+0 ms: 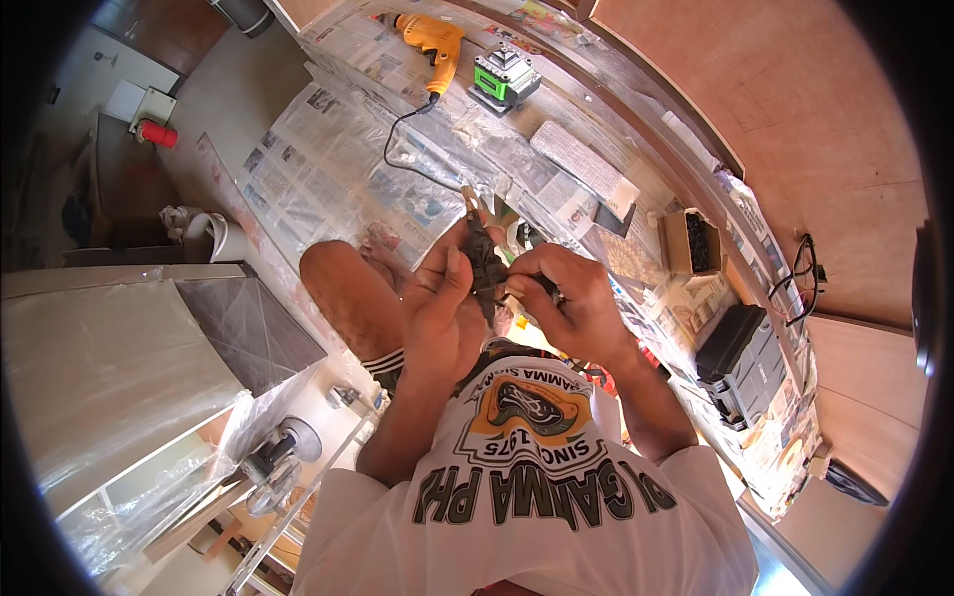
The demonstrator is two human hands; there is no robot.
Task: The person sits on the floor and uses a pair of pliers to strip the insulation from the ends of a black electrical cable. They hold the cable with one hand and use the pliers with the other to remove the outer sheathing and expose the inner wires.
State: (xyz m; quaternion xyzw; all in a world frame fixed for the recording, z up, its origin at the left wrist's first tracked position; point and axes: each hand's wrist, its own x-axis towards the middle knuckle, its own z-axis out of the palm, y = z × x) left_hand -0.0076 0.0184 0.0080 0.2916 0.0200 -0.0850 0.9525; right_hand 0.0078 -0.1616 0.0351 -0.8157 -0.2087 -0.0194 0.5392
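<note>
The person raises both forearms from the lower edge and brings the hands together in front of the chest, above the newspaper-covered floor (328, 169). The left hand (437, 313) stands upright with its palm turned inward and its fingers closed around a small dark tool (483, 260), which sticks up between the two hands, while the right hand (566, 298) is bent at the wrist and pinches the same tool from the side. Farther away on the newspapers lie a yellow drill (432, 42) and a green box-shaped device (504, 77), well apart from the hands.
</note>
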